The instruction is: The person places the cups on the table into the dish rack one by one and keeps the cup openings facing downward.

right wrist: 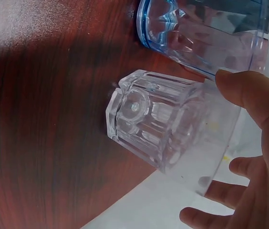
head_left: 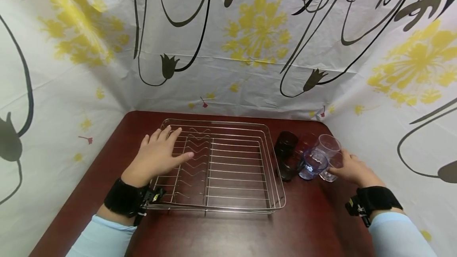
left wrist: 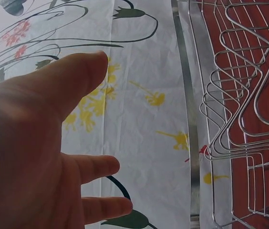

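My right hand (head_left: 351, 167) is at a clear drinking glass (head_left: 329, 144) with a faceted lower part, at the right of a group of glasses. In the right wrist view, the thumb lies along one side of this glass (right wrist: 160, 119) and the fingers on the other; the glass stands upright on the table. Close beside it is a blue-tinted glass (head_left: 313, 164). My left hand (head_left: 157, 158) is spread over the left part of a wire dish rack (head_left: 235, 177), holding nothing. In the left wrist view its fingers point away from the rack's wavy wires (left wrist: 234, 95).
Dark glasses (head_left: 286, 142) stand close to the rack's right side, left of the blue-tinted one. The dark red table (head_left: 228, 233) ends at a patterned cloth (head_left: 228, 78) hanging behind and at both sides.
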`<action>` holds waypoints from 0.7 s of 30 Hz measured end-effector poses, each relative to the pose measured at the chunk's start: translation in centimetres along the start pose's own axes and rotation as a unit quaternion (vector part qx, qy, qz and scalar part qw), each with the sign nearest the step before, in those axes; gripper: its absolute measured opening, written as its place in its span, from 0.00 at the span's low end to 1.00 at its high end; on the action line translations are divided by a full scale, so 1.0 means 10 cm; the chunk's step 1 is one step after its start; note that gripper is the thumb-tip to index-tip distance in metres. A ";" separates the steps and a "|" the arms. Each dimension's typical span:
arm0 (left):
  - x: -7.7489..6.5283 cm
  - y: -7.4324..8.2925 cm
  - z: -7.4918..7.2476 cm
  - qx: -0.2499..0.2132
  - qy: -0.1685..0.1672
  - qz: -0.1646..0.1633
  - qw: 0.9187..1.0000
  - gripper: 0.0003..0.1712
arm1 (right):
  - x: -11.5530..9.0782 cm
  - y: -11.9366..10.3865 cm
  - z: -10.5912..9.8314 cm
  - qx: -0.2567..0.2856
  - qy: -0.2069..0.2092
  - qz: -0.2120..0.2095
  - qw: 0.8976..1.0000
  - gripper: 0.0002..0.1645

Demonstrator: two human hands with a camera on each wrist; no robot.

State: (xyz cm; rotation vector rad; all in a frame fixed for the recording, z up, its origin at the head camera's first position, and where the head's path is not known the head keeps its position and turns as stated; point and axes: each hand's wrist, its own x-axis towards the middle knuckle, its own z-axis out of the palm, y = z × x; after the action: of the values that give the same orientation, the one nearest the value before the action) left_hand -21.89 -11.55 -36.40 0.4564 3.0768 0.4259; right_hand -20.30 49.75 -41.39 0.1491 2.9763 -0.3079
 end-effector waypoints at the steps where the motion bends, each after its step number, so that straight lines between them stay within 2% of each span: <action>1: 0.00 0.00 0.00 0.000 0.002 0.001 1.000 0.57 | 0.00 0.01 0.01 -0.001 0.000 -0.002 1.000 0.69; 17: -0.01 0.00 0.01 0.005 0.017 0.001 1.000 0.57 | 0.02 0.00 0.04 0.004 0.007 -0.010 1.000 0.63; 21: -0.04 0.00 -0.01 0.004 0.018 -0.003 1.000 0.57 | 0.04 0.00 0.06 0.013 0.013 -0.014 1.000 0.66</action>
State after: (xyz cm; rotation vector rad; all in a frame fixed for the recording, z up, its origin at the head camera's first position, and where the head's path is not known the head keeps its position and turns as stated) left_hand -21.51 -11.68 -36.35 0.4442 3.1155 0.4272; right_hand -20.63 49.64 -42.01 0.1153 3.0033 -0.3509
